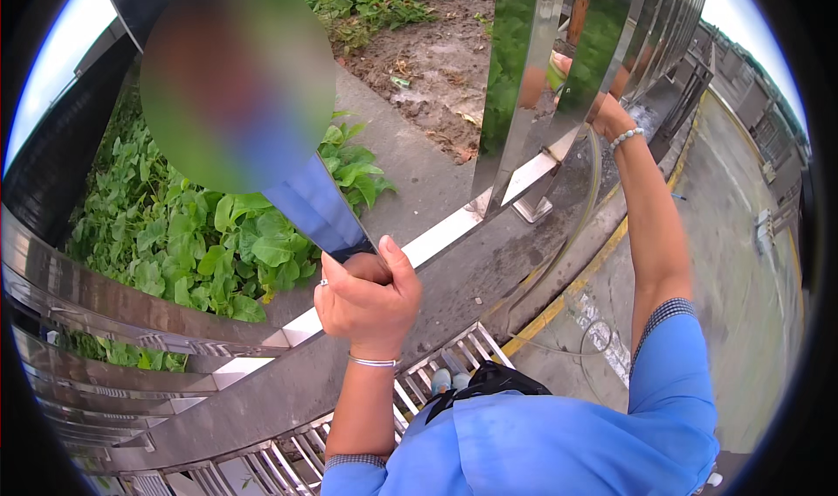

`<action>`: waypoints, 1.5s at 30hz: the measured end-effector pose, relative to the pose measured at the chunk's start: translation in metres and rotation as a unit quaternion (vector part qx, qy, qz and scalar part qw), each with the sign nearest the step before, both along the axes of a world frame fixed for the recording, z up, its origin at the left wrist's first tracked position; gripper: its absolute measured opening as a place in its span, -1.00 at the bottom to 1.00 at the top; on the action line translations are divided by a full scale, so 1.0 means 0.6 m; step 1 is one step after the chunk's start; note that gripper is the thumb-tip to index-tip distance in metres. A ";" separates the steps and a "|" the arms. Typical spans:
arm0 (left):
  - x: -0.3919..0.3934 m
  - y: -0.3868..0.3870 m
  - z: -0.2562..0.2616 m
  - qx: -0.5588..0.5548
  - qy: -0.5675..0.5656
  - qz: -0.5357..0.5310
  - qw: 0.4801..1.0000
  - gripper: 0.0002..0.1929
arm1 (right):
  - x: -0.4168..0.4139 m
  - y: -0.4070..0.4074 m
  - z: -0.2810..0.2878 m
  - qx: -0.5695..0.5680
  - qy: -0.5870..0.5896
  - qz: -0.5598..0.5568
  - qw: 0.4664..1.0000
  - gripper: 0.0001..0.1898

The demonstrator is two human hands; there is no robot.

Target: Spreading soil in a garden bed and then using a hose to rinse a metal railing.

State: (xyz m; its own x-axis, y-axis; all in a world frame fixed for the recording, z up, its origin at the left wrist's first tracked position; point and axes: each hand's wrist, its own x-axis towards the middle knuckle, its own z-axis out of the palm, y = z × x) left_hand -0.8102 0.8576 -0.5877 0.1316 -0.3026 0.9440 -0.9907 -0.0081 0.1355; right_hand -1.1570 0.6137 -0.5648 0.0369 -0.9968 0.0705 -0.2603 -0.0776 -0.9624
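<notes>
My left hand is closed around the lower end of a mirror-polished flat metal slat, thumb on one edge and fingers on the other. The slat reflects blue cloth, and a blurred disc covers its upper part. My right hand reaches in among the upright polished slats of the same fence, partly hidden by them. Between two slats its fingertips show against a small pale-green thing, too hidden to name. A clear hose hangs down just below this hand.
A metal bottom rail runs along the concrete kerb. Leafy plants and bare soil lie behind the fence. Below me is a slatted metal grating with shoes. The hose trails over the yellow-edged pavement.
</notes>
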 end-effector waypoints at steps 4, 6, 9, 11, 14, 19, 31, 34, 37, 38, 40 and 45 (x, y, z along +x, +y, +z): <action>0.006 0.002 -0.001 0.006 0.010 0.002 1.000 -0.44 | 0.024 -0.006 -0.008 -0.033 -0.004 0.010 0.999 -0.74; 0.011 0.002 -0.007 0.000 -0.009 0.000 1.000 -0.45 | 0.066 0.043 0.017 -0.038 -0.129 -0.060 0.989 -0.81; 0.005 0.001 0.002 0.009 -0.021 0.004 1.000 -0.46 | 0.065 0.079 0.031 -0.087 0.019 -0.061 0.994 -0.80; 0.001 0.001 0.007 0.013 -0.011 -0.007 1.000 -0.46 | 0.070 0.085 0.031 -0.096 -0.015 -0.061 0.993 -0.79; 0.006 0.004 0.009 0.017 -0.008 -0.008 1.000 -0.47 | 0.060 0.097 0.023 -0.186 -0.041 -0.028 0.981 -0.76; 0.006 0.000 0.009 0.007 -0.013 0.005 1.000 -0.48 | 0.030 0.084 0.023 -0.049 -0.120 -0.027 0.991 -0.57; 0.001 0.000 0.003 -0.003 -0.017 0.016 1.000 -0.48 | 0.024 0.059 0.010 -0.131 -0.171 0.019 0.976 -0.59; -0.002 0.001 0.000 -0.001 -0.009 -0.001 1.000 -0.48 | -0.007 0.004 -0.011 -0.277 -0.021 0.002 0.961 -0.74; 0.001 0.003 0.002 0.009 -0.005 0.005 1.000 -0.47 | -0.020 -0.023 0.030 -0.252 -0.061 0.081 0.962 -0.76; 0.005 0.005 0.003 0.018 -0.012 0.012 1.000 -0.47 | 0.009 -0.010 0.071 -0.095 -0.107 0.011 0.990 -0.78; 0.003 0.006 0.001 0.031 0.002 0.006 0.999 -0.48 | 0.032 -0.006 0.076 -0.094 -0.099 0.019 0.990 -0.78; 0.010 0.004 -0.015 0.073 0.025 -0.008 0.997 -0.50 | 0.060 0.011 0.076 -0.112 -0.080 0.041 0.990 -0.80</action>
State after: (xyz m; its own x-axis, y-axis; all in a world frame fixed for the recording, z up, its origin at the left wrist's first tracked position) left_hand -0.8043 0.8602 -0.5970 0.1724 -0.4390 0.8818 -0.9828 -0.0166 0.1839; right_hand -1.1212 0.6202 -0.5192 0.0874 -0.9497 0.3008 -0.0898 -0.3082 -0.9471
